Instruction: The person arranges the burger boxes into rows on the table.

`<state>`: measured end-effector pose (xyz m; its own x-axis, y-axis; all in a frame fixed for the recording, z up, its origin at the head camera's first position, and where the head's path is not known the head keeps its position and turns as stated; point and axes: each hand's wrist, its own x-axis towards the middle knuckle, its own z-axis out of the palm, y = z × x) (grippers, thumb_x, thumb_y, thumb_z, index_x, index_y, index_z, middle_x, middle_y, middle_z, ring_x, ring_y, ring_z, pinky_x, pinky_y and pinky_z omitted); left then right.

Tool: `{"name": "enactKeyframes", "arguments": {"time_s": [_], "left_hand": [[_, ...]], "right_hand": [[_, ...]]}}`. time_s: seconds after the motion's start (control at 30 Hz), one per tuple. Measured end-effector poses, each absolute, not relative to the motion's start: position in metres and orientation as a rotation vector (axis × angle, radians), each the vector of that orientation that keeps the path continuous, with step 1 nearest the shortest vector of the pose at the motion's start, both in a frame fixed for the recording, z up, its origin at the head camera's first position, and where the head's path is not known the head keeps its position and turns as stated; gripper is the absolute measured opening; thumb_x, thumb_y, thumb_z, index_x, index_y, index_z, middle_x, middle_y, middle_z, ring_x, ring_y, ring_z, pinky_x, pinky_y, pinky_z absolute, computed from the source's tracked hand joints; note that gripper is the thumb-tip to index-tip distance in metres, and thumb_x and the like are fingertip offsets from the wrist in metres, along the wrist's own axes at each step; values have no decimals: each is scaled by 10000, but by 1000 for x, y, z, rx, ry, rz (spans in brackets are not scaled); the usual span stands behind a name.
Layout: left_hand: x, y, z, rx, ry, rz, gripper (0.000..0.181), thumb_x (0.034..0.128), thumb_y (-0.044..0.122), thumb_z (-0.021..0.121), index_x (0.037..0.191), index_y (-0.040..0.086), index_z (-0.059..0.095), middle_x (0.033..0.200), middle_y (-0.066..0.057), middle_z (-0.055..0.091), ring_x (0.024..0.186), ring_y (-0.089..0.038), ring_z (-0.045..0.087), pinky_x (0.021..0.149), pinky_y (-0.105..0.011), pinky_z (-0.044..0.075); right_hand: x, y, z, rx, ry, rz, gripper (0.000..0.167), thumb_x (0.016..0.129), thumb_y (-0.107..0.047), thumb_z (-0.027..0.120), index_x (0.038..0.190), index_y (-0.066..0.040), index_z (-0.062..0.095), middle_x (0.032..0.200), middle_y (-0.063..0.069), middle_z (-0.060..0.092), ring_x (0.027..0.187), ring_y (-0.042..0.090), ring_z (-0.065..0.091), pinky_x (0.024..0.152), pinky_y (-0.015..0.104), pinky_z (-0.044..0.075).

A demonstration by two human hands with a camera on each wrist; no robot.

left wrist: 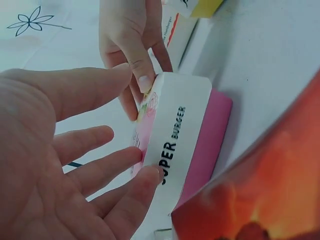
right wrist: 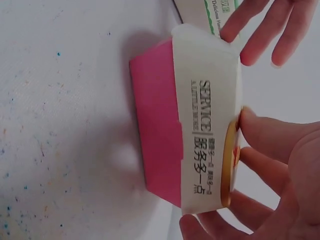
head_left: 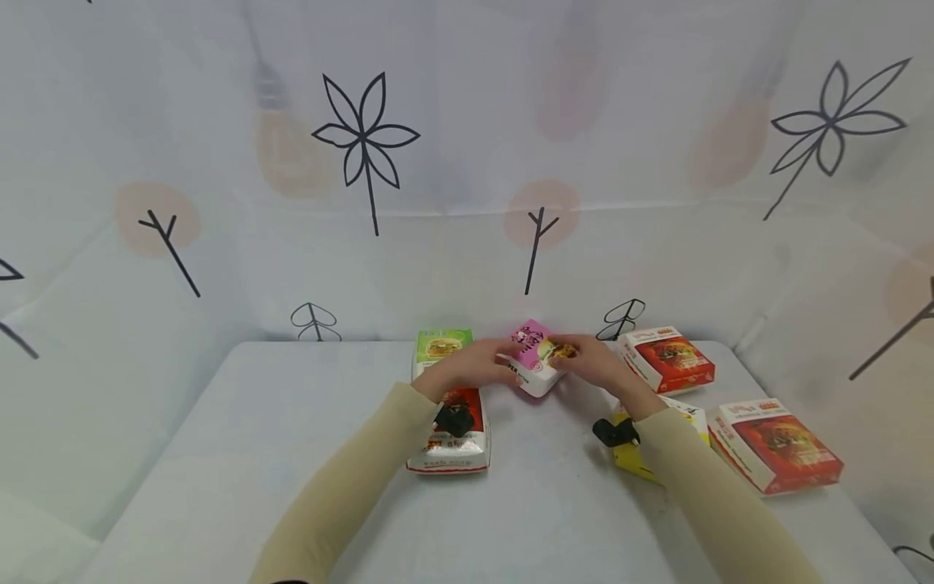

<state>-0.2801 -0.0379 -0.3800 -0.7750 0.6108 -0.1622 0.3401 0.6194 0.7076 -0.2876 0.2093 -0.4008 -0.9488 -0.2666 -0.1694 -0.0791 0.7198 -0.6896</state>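
A pink and white burger box (head_left: 538, 375) (left wrist: 185, 130) (right wrist: 160, 125) stands near the back edge of the table, between both hands. The right hand (head_left: 587, 361) (left wrist: 130, 45) (right wrist: 295, 170) grips its right end, thumb on the printed top and fingers around the edge. At the other end, the left hand (head_left: 477, 362) (left wrist: 45, 160) (right wrist: 280, 25) has spread, extended fingers, with fingertips touching or very close to the box; contact is hard to tell. The box's underside is hidden.
A green box (head_left: 445, 334) and a red and white box (head_left: 467, 446) lie beneath and beside the left hand. Under the right forearm is a yellow box (head_left: 635, 462). Two red boxes, one at the back (head_left: 674, 361) and one nearer (head_left: 788, 450), sit to the right.
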Motion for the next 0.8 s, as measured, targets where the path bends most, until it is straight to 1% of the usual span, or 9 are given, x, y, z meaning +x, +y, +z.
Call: {"name": "enactKeyframes", "arguments": {"time_s": [0.13, 0.33, 0.47, 0.67, 0.8], "left_hand": [[-280, -37, -381, 755, 2480, 944, 630, 908, 311, 693, 1482, 153, 486, 1489, -16, 489, 1342, -238, 466, 1093, -408, 386], [-279, -35, -381, 720, 2509, 918, 631, 903, 290, 707, 1485, 185, 487, 1486, -20, 490, 1327, -230, 457, 1096, -436, 377], [-280, -35, -382, 683, 2525, 913, 634, 893, 288, 727, 1480, 209, 498, 1484, -13, 491, 1328, -234, 452, 1101, -451, 372], [-283, -33, -385, 712, 2561, 890, 615, 889, 266, 739, 1462, 209, 523, 1476, -10, 499, 1337, -235, 456, 1104, -434, 372], [-285, -32, -388, 709, 2580, 896, 556, 894, 256, 737, 1422, 215, 568, 1432, -4, 535, 1281, -215, 493, 1088, -417, 390]], "right_hand": [[-286, 210, -400, -314, 2695, -1014, 564, 990, -267, 631, 1483, -53, 462, 1503, 243, 417, 1370, 455, 360, 1084, 639, 300], [-281, 211, -398, -325, 2728, -945, 540, 980, -263, 647, 1465, -77, 499, 1490, 236, 438, 1337, 455, 404, 1055, 630, 346], [-277, 210, -398, -308, 2740, -907, 547, 976, -276, 652, 1474, -110, 496, 1499, 234, 425, 1342, 465, 392, 1057, 639, 334], [-273, 210, -398, -274, 2740, -894, 567, 975, -289, 651, 1490, -127, 476, 1478, 279, 401, 1329, 482, 369, 1056, 654, 313], [-270, 209, -398, -271, 2734, -909, 555, 975, -272, 653, 1486, -136, 484, 1446, 287, 400, 1286, 463, 385, 1036, 643, 330]]}}
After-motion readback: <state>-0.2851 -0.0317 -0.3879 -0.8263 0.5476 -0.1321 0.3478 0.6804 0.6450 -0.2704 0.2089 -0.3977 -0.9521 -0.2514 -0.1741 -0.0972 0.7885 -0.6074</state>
